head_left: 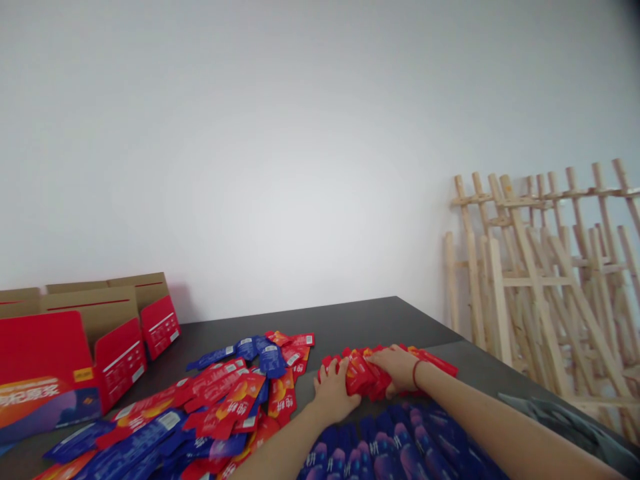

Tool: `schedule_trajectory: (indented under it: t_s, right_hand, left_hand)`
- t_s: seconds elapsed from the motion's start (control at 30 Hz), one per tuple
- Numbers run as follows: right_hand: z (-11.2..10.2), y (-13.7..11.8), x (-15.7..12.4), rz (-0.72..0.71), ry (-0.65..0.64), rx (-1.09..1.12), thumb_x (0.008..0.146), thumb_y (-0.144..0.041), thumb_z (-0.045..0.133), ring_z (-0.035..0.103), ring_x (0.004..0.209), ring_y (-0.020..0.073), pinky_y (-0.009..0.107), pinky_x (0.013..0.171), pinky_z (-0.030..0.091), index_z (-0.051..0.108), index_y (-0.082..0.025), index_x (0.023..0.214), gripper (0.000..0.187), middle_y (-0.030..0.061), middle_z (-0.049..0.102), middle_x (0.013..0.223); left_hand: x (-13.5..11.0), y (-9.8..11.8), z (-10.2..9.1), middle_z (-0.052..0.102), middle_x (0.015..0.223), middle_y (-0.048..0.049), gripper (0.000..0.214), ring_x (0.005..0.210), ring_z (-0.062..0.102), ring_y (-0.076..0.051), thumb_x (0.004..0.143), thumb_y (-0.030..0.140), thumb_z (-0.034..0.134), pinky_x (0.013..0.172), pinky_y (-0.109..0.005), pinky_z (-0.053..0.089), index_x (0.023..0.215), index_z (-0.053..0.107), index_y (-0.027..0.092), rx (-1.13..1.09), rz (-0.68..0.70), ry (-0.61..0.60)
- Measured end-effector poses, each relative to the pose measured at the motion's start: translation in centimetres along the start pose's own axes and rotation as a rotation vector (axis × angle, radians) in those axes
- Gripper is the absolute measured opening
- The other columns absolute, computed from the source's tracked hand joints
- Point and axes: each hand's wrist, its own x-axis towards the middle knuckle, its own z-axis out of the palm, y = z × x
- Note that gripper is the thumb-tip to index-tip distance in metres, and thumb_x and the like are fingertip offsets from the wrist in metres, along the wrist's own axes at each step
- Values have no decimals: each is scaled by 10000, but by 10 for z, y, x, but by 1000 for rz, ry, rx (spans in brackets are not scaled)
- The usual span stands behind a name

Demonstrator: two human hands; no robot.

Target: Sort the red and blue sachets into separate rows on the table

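Note:
A row of overlapping red packets (357, 373) lies on the dark table between my two hands. My left hand (334, 392) presses against the row's left end, its fingers curled over the packets. Over the middle of the row, my right hand (397, 367) grips the packets from above, its thumb on the near side. More red packets (437, 359) stretch to the right behind my right wrist, which wears a thin dark red band. Nearer to me, a row of blue packets (380, 443) overlaps in a fan, partly covered by my right forearm.
A loose heap of mixed red and blue packets (235, 400) spreads at the left. Open red cartons (117, 360) stand beyond it on the black table (345, 319). A dark grey plastic bag (565, 427) lies at the right edge. Wooden easels (530, 280) lean against the wall.

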Motion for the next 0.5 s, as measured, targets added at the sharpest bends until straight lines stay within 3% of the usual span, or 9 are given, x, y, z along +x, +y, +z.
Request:
schedule_trajectory:
  t_s: [0.17, 0.33, 0.5]
  right_hand:
    - [-1, 24, -14, 81, 41, -41, 494, -416, 781, 384, 1259, 360, 537, 1012, 276, 379, -224, 1386, 997, 151, 384, 1436]
    - [6, 52, -27, 292, -114, -54, 421, -419, 810, 308, 1303, 416, 632, 978, 274, 288, -211, 1433, 1157, 193, 263, 1494]
    - [17, 58, -21, 279, -151, 7, 440, -416, 801, 369, 1277, 400, 643, 984, 252, 321, -265, 1414, 1097, 164, 334, 1469]
  left_hand:
    - [13, 2, -11, 89, 1553, -93, 1140, 1383, 13, -441, 505, 717, 639, 1029, -673, 143, 1459, 156, 322, 2, 2, -28]
    - [19, 3, -9, 79, 1558, -81, 1242, 1372, 2, -471, 413, 782, 644, 1035, -684, 116, 1460, 157, 324, 27, 41, -120]
    - [16, 1, 5, 166, 1544, -73, 1125, 1379, 74, -442, 514, 728, 624, 1064, -655, 95, 1460, 174, 318, 63, 67, -71]
